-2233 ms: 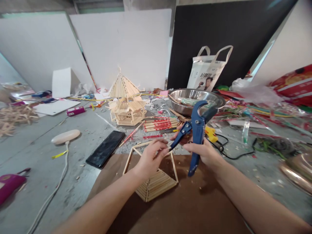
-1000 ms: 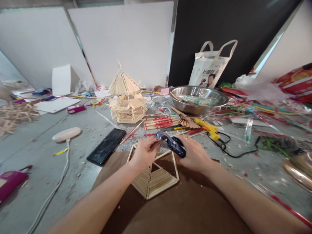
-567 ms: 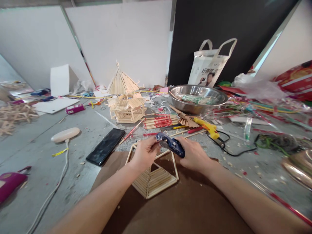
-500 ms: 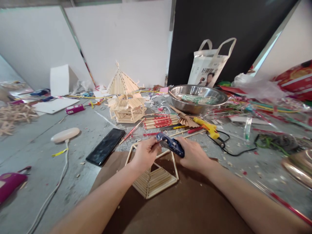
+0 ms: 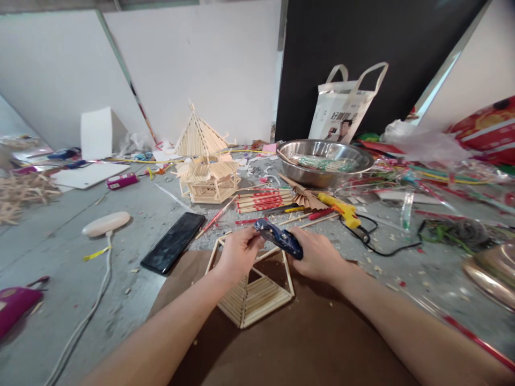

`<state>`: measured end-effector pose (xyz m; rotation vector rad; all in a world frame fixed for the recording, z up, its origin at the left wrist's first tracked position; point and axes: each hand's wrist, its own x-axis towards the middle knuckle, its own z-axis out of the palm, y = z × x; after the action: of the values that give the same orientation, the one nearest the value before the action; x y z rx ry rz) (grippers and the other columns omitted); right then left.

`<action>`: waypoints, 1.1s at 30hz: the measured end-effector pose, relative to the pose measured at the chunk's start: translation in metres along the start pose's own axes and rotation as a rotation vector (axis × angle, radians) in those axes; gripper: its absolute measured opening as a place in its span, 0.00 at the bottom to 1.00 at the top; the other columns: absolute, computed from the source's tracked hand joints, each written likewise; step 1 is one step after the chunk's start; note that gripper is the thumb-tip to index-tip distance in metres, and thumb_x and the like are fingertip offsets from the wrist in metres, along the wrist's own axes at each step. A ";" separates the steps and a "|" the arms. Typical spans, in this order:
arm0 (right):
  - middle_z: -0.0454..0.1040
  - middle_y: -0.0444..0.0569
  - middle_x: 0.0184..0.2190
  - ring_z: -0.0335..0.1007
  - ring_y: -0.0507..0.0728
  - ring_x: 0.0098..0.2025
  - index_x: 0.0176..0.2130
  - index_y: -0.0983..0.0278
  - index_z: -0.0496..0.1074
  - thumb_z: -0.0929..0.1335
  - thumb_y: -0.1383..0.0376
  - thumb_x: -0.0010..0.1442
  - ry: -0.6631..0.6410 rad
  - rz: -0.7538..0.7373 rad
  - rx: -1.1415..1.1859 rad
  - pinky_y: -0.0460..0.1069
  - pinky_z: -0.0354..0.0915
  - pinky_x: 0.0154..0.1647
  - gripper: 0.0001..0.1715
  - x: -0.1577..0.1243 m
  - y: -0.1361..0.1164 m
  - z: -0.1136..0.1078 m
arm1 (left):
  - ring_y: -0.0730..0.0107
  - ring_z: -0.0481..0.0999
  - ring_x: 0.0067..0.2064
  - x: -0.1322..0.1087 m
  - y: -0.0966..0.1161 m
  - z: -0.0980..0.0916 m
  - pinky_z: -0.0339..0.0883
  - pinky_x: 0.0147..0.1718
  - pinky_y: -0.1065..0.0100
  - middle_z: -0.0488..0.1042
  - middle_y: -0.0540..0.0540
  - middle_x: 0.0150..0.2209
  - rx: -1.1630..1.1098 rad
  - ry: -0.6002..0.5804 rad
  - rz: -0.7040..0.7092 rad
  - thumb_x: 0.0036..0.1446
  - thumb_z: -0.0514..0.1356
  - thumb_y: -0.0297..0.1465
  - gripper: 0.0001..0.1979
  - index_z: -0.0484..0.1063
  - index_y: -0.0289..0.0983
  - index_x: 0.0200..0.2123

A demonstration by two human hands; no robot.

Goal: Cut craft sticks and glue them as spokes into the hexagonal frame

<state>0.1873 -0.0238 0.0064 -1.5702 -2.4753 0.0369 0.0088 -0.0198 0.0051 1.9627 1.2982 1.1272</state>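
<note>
While the blue cutter (image 5: 278,239) is held low over the work, both hands are seen drawn close together at the middle of the grey table (image 5: 60,257). The right hand (image 5: 317,254) is wrapped tight around the cutter's handles, fingers closed over them, and the tool is held nearly flat with its head pointed left. The left hand (image 5: 237,252) is curled in, its fingertips pinched right at the cutter's front end. Whether a stick is caught between them cannot be made out.

Just below the hands, a stick frame (image 5: 251,292) is set on a brown board (image 5: 306,338). It is an open, angular shell of pale sticks, and its far edge is touched or closely overhung by the left hand; which of the two cannot be told.

A black phone (image 5: 174,243) is laid flat beside the board's left corner. Further back, a stick pavilion (image 5: 205,171) is stood upright, and a bundle of red-wrapped sticks (image 5: 265,201) is spread just to its right. A yellow glue gun (image 5: 341,210) is laid beyond the right hand, near a steel bowl (image 5: 325,161). A white tote bag (image 5: 341,110) is propped behind the bowl against the dark panel. Off to the left, a white oval device (image 5: 105,224) is seen with its cable trailed toward the near edge.
</note>
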 end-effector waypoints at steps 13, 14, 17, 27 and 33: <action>0.71 0.48 0.29 0.66 0.56 0.29 0.35 0.64 0.60 0.60 0.62 0.46 -0.041 0.063 -0.060 0.47 0.49 0.25 0.13 0.004 0.000 0.003 | 0.78 0.63 0.23 0.002 -0.010 0.001 0.54 0.23 0.77 0.65 0.53 0.18 0.029 0.004 -0.016 0.49 0.51 0.30 0.09 0.65 0.33 0.21; 0.71 0.48 0.29 0.66 0.56 0.29 0.35 0.64 0.60 0.60 0.62 0.46 -0.047 0.065 -0.061 0.47 0.49 0.25 0.13 0.004 0.000 0.003 | 0.78 0.63 0.23 0.002 -0.010 0.001 0.54 0.23 0.77 0.65 0.53 0.18 0.023 0.003 -0.020 0.49 0.51 0.30 0.09 0.65 0.33 0.21; 0.71 0.48 0.29 0.67 0.56 0.29 0.35 0.64 0.60 0.60 0.62 0.46 -0.048 0.062 -0.062 0.47 0.49 0.25 0.13 0.005 0.000 0.003 | 0.78 0.64 0.23 0.002 -0.012 0.001 0.55 0.23 0.77 0.66 0.53 0.19 0.013 0.001 -0.025 0.49 0.51 0.30 0.08 0.66 0.33 0.23; 0.71 0.48 0.28 0.67 0.56 0.28 0.35 0.64 0.61 0.60 0.61 0.47 -0.028 0.062 -0.076 0.46 0.49 0.25 0.14 0.006 0.001 0.006 | 0.78 0.65 0.24 0.003 -0.014 0.001 0.56 0.24 0.77 0.68 0.52 0.20 0.017 -0.010 -0.047 0.49 0.51 0.29 0.08 0.68 0.33 0.24; 0.71 0.48 0.26 0.67 0.56 0.28 0.38 0.63 0.61 0.58 0.57 0.49 -0.032 0.189 -0.094 0.47 0.51 0.25 0.17 0.010 0.009 0.003 | 0.77 0.66 0.26 0.002 -0.009 0.000 0.58 0.27 0.76 0.69 0.51 0.21 0.000 -0.062 -0.025 0.51 0.50 0.33 0.11 0.69 0.33 0.26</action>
<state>0.1905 -0.0111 0.0034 -1.8522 -2.3752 -0.0265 0.0051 -0.0141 -0.0017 1.9607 1.2866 1.0465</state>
